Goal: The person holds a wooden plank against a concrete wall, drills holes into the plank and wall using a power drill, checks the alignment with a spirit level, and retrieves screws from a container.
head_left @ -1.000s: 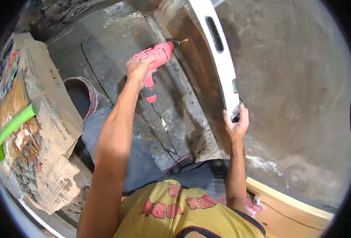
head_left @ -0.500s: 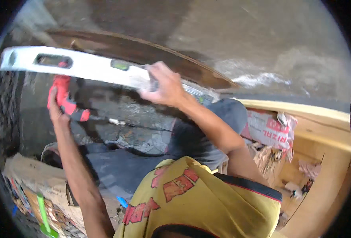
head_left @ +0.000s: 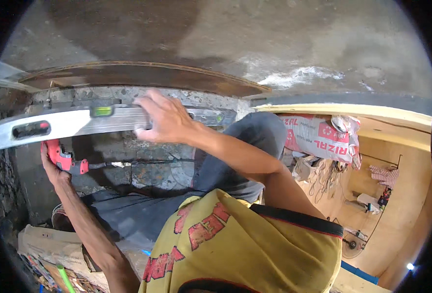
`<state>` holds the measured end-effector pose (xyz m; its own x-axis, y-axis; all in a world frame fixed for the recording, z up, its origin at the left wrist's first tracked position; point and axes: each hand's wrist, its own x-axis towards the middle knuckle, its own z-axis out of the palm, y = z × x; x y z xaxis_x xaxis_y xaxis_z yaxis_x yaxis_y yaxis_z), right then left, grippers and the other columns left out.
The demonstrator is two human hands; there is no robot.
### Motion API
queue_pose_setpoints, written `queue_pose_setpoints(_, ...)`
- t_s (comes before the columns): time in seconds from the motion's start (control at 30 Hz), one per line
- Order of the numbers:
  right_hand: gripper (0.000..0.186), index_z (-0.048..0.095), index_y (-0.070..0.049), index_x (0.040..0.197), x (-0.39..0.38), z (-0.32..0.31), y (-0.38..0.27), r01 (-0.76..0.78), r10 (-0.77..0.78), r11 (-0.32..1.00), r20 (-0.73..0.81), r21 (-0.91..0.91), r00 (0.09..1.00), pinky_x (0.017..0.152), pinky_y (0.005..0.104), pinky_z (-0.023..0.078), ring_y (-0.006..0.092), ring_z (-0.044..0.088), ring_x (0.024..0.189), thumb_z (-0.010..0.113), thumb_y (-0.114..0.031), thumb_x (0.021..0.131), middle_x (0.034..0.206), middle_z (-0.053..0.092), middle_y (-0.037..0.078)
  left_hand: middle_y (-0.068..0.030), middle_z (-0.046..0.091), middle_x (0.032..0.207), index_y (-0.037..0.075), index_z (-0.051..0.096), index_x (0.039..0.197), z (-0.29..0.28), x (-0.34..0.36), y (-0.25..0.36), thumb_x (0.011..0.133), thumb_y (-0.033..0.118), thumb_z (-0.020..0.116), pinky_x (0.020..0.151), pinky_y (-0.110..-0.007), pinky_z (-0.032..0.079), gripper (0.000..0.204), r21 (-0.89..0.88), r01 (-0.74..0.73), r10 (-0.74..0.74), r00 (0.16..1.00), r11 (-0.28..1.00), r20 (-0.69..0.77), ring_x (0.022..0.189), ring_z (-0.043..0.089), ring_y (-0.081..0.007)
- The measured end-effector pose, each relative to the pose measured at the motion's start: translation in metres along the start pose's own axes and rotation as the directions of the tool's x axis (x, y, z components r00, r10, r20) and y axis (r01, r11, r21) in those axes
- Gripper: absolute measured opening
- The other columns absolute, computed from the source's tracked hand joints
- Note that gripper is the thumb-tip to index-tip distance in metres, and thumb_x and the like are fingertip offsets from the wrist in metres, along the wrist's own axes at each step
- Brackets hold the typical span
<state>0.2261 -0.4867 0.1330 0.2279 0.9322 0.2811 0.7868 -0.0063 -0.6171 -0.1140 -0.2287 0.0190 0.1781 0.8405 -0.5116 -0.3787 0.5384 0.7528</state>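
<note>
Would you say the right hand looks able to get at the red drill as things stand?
Probably not readily: the right hand grips the spirit level, which hides part of the red drill from this view, and the left hand holds the drill.

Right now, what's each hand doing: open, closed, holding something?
Left hand: closed, holding the red drill.
Right hand: closed, holding the level between thumb and fingers.

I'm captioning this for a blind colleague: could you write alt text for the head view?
A person's right hand grips a long silver spirit level, which partly hides the red power drill in their left hand. A red-and-white sack lies to the right.
</note>
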Motion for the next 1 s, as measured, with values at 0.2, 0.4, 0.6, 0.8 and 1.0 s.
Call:
queue_pose_setpoints(0.2,0.054,0.057,-0.005,0.119,0.014,0.003,-0.005,-0.096,0.102,0.992,0.069,-0.087,0.992,0.083,0.0475,0.052,0.0385,0.063,0.097,0.076,-0.029,0.075,0.105,0.063,0.02,-0.0084,0.068,0.11,0.006,0.061,0.125,0.003,-0.027,0.003,0.088,0.031,0.075,0.08,-0.041,0.057,0.047,-0.045,-0.076,0.07,0.99,0.996,-0.125,0.096,0.066,-0.023)
queue_pose_setpoints(0.4,0.062,0.058,-0.002,0.124,0.049,-0.016,-0.034,-0.188,0.21,0.976,0.247,-0.106,0.946,0.086,0.0399,0.054,0.0346,0.069,0.098,0.082,-0.024,0.071,0.109,0.068,0.022,-0.0101,0.071,0.101,0.002,0.064,0.12,0.02,-0.032,0.0,0.08,0.017,0.081,0.068,-0.034,0.059,0.046,-0.164,-0.119,0.078,0.969,0.979,-0.236,0.079,0.07,-0.02)
queue_pose_setpoints(0.6,0.079,0.045,0.008,0.138,0.082,-0.018,-0.08,-0.363,0.168,0.854,0.465,0.372,0.869,0.1,0.0371,0.047,0.0228,0.06,0.112,0.086,-0.008,0.071,0.124,0.062,0.016,-0.0076,0.072,0.096,-0.001,0.069,0.109,0.021,-0.041,0.011,0.072,0.014,0.086,0.07,-0.032,0.057,0.044,-0.196,-0.175,0.111,0.947,0.965,-0.301,0.079,0.069,-0.016)
queue_pose_setpoints(0.8,0.097,0.035,0.004,0.15,0.124,-0.045,-0.159,-0.124,-0.045,0.824,0.282,0.553,0.958,0.11,0.0413,0.039,0.0279,0.05,0.131,0.089,-0.02,0.074,0.144,0.05,0.019,-0.0071,0.072,0.1,0.002,0.07,0.11,0.013,-0.039,0.013,0.072,0.017,0.086,0.076,-0.032,0.055,0.044,-0.099,-0.163,0.13,0.951,0.982,-0.281,0.085,0.069,-0.016)
queue_pose_setpoints(1.0,0.035,0.063,0.001,0.122,0.192,-0.046,-0.187,-0.081,-0.18,0.85,0.431,0.52,0.884,0.07,0.0213,0.045,0.0081,0.058,0.081,0.073,-0.01,0.09,0.11,0.069,0.008,-0.0077,0.072,0.097,0.002,0.07,0.109,0.011,-0.035,0.012,0.071,0.015,0.087,0.071,-0.031,0.057,0.043,-0.106,-0.158,0.124,0.954,0.982,-0.274,0.079,0.069,-0.0155)
